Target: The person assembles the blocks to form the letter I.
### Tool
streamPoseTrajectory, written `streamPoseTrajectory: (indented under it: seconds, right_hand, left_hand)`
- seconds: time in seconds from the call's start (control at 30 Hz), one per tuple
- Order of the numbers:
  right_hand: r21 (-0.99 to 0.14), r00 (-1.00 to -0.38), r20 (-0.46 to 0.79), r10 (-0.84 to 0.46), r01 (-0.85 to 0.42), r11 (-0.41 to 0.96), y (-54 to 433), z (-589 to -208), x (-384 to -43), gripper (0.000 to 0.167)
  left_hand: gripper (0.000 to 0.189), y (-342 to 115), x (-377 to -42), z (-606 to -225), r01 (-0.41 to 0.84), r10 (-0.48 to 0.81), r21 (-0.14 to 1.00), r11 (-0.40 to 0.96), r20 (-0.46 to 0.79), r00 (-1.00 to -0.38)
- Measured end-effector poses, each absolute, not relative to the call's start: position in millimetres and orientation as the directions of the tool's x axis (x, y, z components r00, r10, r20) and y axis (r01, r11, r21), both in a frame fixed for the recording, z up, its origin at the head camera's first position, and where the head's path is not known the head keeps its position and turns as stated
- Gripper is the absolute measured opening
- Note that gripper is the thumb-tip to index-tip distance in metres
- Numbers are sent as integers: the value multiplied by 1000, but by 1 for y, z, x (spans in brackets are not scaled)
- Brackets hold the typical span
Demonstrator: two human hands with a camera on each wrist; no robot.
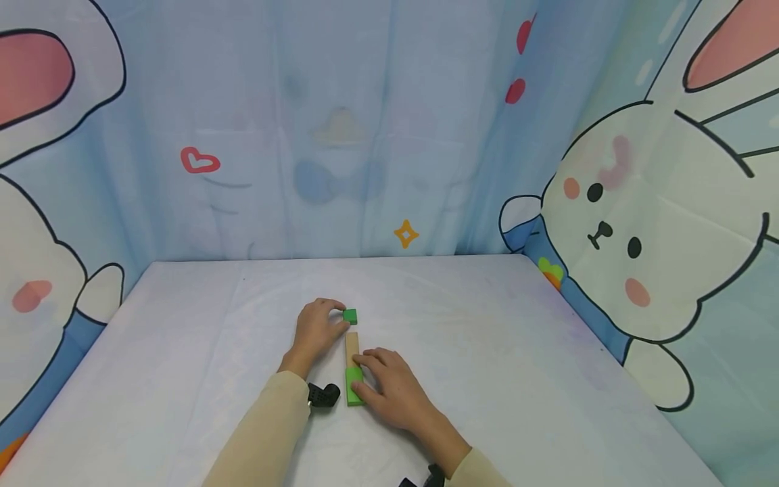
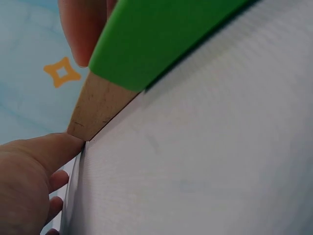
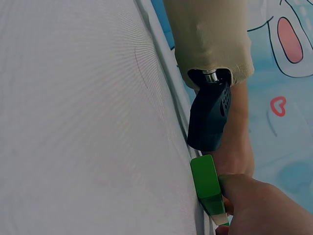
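A small green block (image 1: 349, 316) lies between the thumb and index finger of my left hand (image 1: 316, 331), which pinches it at the far end of a row. Just nearer is a plain wooden block (image 1: 351, 348), apart from the small one in the head view. A longer green block (image 1: 354, 392) adjoins its near end. My right hand (image 1: 392, 392) holds this longer block from the right, thumb on it, index finger by the joint with the wood. In the left wrist view, the green block (image 2: 156, 39) hides part of the right fingers.
A white cloth covers the table (image 1: 517, 379). Behind it hangs a blue curtain (image 1: 304, 135) with rabbit prints. A black wrist camera (image 3: 210, 117) juts from the left sleeve (image 3: 210, 39), close to the longer green block.
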State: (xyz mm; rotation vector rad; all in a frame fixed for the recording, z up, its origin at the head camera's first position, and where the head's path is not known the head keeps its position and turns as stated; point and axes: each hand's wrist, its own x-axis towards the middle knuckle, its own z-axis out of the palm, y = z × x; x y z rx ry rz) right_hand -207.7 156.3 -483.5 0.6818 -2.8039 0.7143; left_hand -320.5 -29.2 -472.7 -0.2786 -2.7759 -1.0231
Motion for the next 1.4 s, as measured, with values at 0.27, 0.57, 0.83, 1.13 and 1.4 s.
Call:
streamPoseTrajectory:
  seconds: [0.27,0.57,0.83,1.13,1.4]
  right_hand:
    - [-402,-878,278,-389,-475,783,156,-484,-208,46]
    - [-406,-885,264,-384,-463,787,156,-484,-208,47]
    - [-418,-886,256,-385,-461,783,156,-481,-207,47]
    - [-422,-882,261,-392,-470,775,156,-481,-208,47]
    - [-423,-884,264,-386,-466,777,157,-484,-209,54]
  left_hand:
    - [35,-30,-319,-472,238,119,627,742,226,-967]
    - [41,-31,-317,-473,245,134,629,737,220,-966]
    - [35,-32,-316,-473,239,126,643,728,218,-968]
    - [39,-33,-317,-473,238,132,633,737,210,-969]
    - [40,-49,-310,-470,246,176,648,721,172,-969]
